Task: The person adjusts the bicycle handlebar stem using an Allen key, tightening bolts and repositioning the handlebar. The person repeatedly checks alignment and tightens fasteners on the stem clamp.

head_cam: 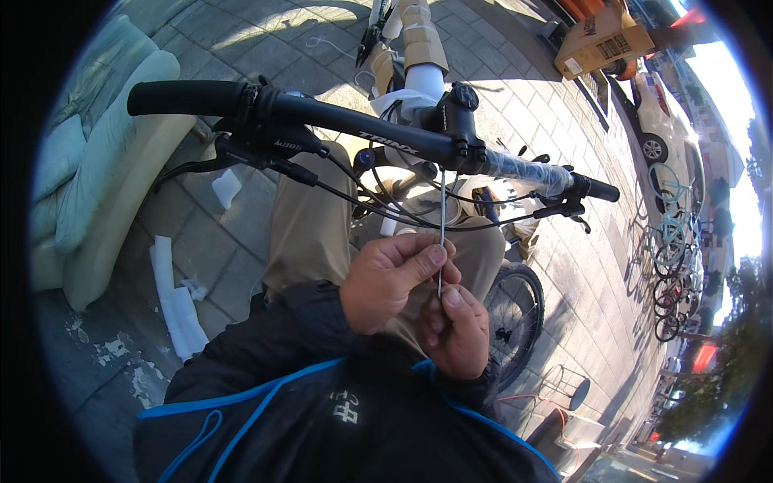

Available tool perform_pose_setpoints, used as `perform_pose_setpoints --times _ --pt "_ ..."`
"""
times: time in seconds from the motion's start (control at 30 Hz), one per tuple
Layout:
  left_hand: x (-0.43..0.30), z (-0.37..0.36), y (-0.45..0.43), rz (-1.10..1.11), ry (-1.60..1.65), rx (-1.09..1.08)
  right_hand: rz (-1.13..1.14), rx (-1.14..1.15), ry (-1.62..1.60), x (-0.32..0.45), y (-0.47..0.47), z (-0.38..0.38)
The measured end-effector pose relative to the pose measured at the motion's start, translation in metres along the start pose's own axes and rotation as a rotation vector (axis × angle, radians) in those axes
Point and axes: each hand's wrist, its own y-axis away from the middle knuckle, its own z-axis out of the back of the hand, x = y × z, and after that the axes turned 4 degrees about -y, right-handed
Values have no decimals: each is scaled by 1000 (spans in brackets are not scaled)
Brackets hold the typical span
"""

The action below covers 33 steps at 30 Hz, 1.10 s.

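A bicycle's black handlebar (362,130) crosses the view in front of me, its right part wrapped in clear film. From below the stem (456,130) a thin metal rod, perhaps a hex key, runs down towards me; its upper end is hidden at the stem clamp. My left hand (392,278) pinches the rod (443,208) between thumb and fingers. Just below, my right hand (456,329) grips the rod's lower end. Black cables (386,208) loop beneath the handlebar, close to the rod. A black brake lever (193,164) hangs at the handlebar's left side.
A bicycle wheel (518,326) lies to the right of my legs. White foam strips (178,320) are on the paving at left, beside a pale padded sofa (121,181). Cardboard wraps the frame tube (423,39). Parked bicycles (667,241) and a car (667,124) stand far right.
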Motion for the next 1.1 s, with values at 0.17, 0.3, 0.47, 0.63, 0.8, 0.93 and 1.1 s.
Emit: perform_pose_setpoints --times 0.17,0.3,0.47,0.63,0.8,0.93,1.1 --pt "-2 4 -2 -6 5 30 55 -13 62 3 -1 -6" --pt "0 7 -6 28 30 35 468 -249 773 6 11 -18" --pt "3 4 -10 35 103 36 896 -429 1401 7 20 -31" --pt "-3 -1 -7 29 66 6 906 -366 1440 5 20 -36" --pt "-7 -4 -9 22 33 -4 534 -241 980 -4 15 -28" --pt "-6 -1 -11 111 146 -15 -72 -106 45 -7 7 -18" --pt "-8 2 -9 103 117 -26 320 -155 778 1 13 -24"
